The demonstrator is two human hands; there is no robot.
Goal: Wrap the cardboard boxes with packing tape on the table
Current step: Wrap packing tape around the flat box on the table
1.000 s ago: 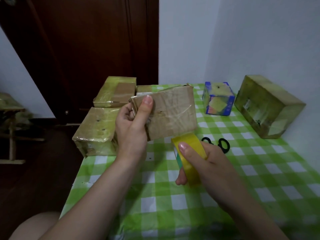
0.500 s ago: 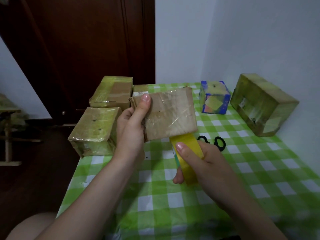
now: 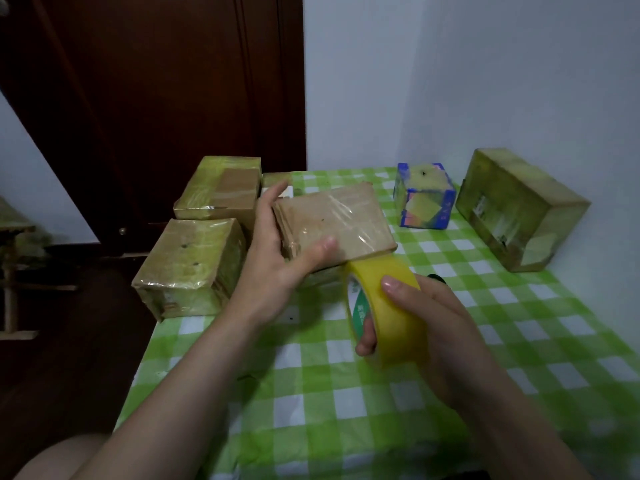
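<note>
Head view: the left hand [image 3: 277,258] grips a flat brown cardboard box [image 3: 339,220]. Its thumb is laid across the box's near edge and its fingers are curled round the left end. The box's top face is glossy with clear tape and tilts toward the camera; whether its underside rests on the table [image 3: 346,410] cannot be told.

Against the box's near right corner stands a yellow roll of packing tape [image 3: 391,306]. The right hand [image 3: 436,327] holds it on edge, one fingertip on the outer band and another digit hooked into the core.

Left of the held box, at the table's edge, sit two tape-wrapped boxes, one nearer [image 3: 190,265] and one farther [image 3: 221,192]. Right of it and farther back stands a small blue carton [image 3: 424,199]. Farther right again, a large wrapped box [image 3: 519,213] sits by the wall. Behind the held box is a dark wooden door [image 3: 156,98].
</note>
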